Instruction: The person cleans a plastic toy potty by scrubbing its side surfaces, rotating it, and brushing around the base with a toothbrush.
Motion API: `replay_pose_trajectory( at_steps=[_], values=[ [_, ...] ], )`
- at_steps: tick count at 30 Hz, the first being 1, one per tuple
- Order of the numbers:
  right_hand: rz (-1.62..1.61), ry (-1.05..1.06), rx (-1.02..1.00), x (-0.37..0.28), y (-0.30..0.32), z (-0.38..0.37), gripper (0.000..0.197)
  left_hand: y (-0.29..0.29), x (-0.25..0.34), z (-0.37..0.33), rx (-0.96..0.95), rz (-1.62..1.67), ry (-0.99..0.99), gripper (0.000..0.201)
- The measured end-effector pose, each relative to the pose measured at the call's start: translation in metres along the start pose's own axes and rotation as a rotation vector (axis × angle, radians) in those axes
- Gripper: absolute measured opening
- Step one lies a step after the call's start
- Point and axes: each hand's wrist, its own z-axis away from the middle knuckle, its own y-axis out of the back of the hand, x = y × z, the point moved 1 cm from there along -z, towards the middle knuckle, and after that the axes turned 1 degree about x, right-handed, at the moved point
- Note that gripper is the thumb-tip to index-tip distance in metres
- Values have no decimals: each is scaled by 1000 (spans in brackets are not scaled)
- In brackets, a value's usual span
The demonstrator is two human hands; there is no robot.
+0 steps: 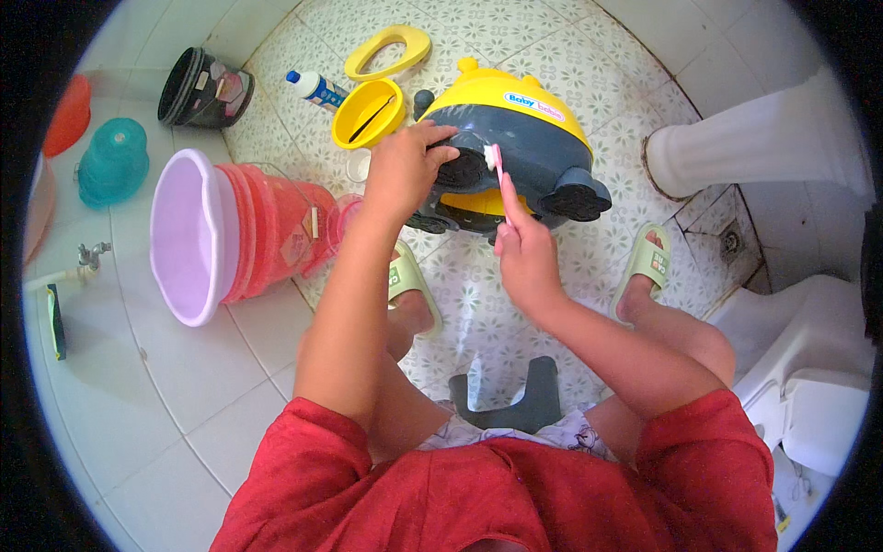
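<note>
A child's potty [524, 143], yellow on top with a dark grey body and black round wheels, lies tipped on the patterned floor in front of me. My left hand [409, 166] grips its grey body beside a round wheel, thumb and fingers curled at the edge. In my right hand [529, 258] is a pink toothbrush [499, 170]. White bristles or foam at its head touch the grey surface. Past my left hand stands a yellow bowl [344, 129] with a dark thin stick or brush [372, 118] in it.
Behind the bowl are a blue-and-white bottle [317, 89] and a yellow seat ring [416, 41]. A lilac basin [166, 248], red buckets [267, 216] and a black bucket [237, 92] sit at left, near a wall tap [92, 253]. A white pedestal [681, 152] rises at right, near a floor drain [731, 241].
</note>
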Motion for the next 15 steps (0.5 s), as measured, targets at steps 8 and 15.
replay_pose_trajectory(
  at_steps=[8, 15],
  values=[
    [52, 28, 45, -19, 0, 5, 65, -1, 1, 1, 8, 18, -26, 30],
    [36, 123, -18, -27, 0, 6, 68, -4, -3, -3, 20, 6, -40, 31]
  ],
)
